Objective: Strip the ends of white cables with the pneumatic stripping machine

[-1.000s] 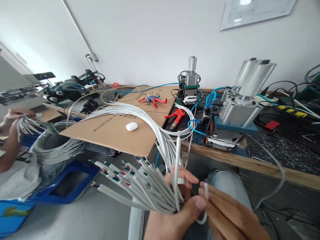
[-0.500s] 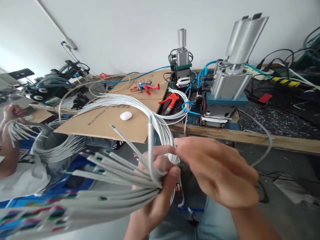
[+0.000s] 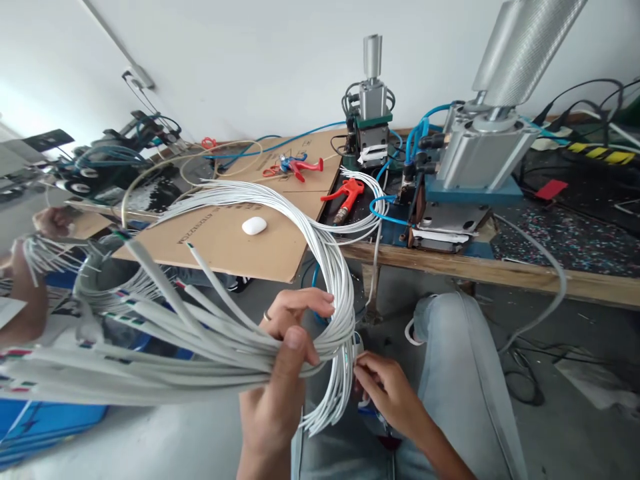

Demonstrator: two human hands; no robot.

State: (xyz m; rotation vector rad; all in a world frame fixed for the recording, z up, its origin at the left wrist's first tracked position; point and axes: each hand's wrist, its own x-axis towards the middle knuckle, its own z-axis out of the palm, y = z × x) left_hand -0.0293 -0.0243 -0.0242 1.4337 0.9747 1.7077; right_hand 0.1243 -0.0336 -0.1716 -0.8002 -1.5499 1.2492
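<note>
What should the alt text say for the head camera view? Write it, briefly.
A person's left hand grips a fanned bundle of white cables, while the right hand pinches cable ends hanging below it. Behind stands a workbench with cardboard, a red air gun and pneumatic machines.

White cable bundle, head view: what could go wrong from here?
1. The left hand grips the white cable bundle at one spot only; the fanned stripped ends could slip out of line.
2. The right hand picks at the hanging ends beside the loop, so it may snag a neighbouring cable.
3. The loop lies across the cardboard sheet near the red air gun; a pull might drag it.
</note>
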